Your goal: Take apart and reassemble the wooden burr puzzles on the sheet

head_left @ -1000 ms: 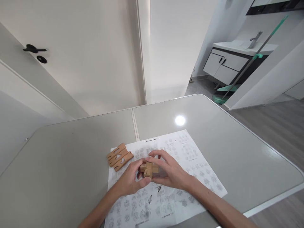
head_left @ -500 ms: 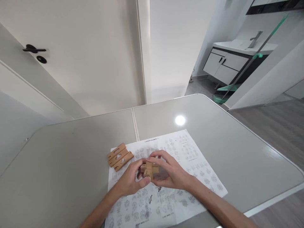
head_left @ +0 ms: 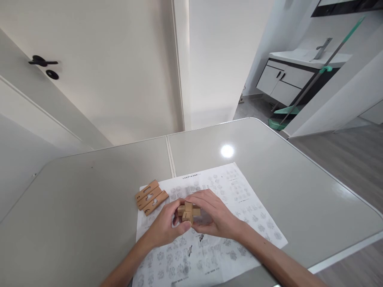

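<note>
Between my two hands is a small wooden burr puzzle (head_left: pixel 188 212), its short blocks crossing one another. My left hand (head_left: pixel 165 225) grips it from the left, thumb along the near side. From the right, my right hand (head_left: pixel 216 214) curls its fingers over the top, with the thumb underneath near the left thumb. Part of the puzzle is hidden by the fingers. Left of the hands, several notched flat wooden pieces (head_left: pixel 151 197) with black numerals lie side by side, partly on the printed sheet (head_left: pixel 239 191).
The sheet is covered with small diagrams and lies on a grey table (head_left: pixel 74 207) with a seam (head_left: pixel 170 156). A white door (head_left: pixel 119 71) stands beyond the table. At the far right are a sink cabinet (head_left: pixel 284 77) and a green dustpan (head_left: pixel 277 124) with a long handle.
The fingers of my right hand have closed in over the top of the wooden puzzle. The puzzle has shifted very slightly; the loose pieces lie as before.
</note>
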`<action>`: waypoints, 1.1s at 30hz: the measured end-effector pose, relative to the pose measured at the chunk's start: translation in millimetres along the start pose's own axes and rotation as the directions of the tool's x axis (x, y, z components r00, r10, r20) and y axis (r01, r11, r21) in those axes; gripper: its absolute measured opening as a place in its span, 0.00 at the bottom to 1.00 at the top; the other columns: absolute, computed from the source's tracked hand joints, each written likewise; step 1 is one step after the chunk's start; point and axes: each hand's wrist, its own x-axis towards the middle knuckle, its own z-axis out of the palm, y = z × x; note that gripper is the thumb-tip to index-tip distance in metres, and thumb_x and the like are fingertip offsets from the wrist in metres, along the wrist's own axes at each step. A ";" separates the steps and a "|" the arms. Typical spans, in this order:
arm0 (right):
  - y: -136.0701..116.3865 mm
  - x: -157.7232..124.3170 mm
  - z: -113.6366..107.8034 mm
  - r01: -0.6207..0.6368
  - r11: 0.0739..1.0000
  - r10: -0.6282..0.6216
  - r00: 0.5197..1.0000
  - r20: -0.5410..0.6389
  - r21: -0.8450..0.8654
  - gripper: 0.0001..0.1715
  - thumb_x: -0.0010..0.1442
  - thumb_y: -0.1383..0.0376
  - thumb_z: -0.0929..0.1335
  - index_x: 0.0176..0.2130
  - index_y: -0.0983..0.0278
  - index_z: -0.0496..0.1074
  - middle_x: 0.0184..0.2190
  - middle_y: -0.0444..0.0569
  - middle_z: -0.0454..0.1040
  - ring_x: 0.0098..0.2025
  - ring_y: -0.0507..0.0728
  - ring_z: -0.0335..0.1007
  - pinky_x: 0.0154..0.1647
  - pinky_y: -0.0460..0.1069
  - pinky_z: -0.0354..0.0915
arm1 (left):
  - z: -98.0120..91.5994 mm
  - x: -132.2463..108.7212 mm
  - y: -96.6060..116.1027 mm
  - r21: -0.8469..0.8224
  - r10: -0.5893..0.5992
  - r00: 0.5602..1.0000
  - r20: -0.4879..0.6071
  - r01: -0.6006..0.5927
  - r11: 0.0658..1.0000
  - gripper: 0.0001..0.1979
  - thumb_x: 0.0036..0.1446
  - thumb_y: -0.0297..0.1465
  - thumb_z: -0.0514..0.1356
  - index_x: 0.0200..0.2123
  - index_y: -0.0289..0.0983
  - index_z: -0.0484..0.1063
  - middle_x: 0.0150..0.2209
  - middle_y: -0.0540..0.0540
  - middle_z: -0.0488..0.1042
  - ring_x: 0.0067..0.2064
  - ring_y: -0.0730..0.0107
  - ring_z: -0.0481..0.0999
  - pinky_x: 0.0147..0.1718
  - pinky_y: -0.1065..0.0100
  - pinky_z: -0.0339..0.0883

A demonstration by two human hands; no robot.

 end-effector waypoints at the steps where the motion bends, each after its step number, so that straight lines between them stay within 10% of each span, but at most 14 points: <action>1: 0.3 -0.4 0.3 -0.004 1.000 0.004 1.000 0.003 0.000 0.42 0.63 0.68 0.72 0.70 0.56 0.55 0.58 0.53 0.76 0.58 0.62 0.72 0.56 0.59 0.69 | 0.2 0.0 0.0 0.001 -0.001 1.000 -0.003 0.001 1.000 0.28 0.63 0.57 0.57 0.43 0.36 0.70 0.31 0.52 0.62 0.30 0.70 0.60 0.29 0.69 0.57; 33: 0.8 0.3 2.5 0.018 1.000 -0.018 1.000 -0.012 -0.016 0.42 0.66 0.67 0.71 0.71 0.53 0.53 0.61 0.52 0.74 0.60 0.63 0.71 0.58 0.60 0.68 | -3.4 1.2 -5.9 -0.107 -0.019 1.000 0.021 0.021 0.994 0.24 0.58 0.47 0.66 0.51 0.37 0.70 0.38 0.48 0.70 0.37 0.66 0.69 0.36 0.67 0.67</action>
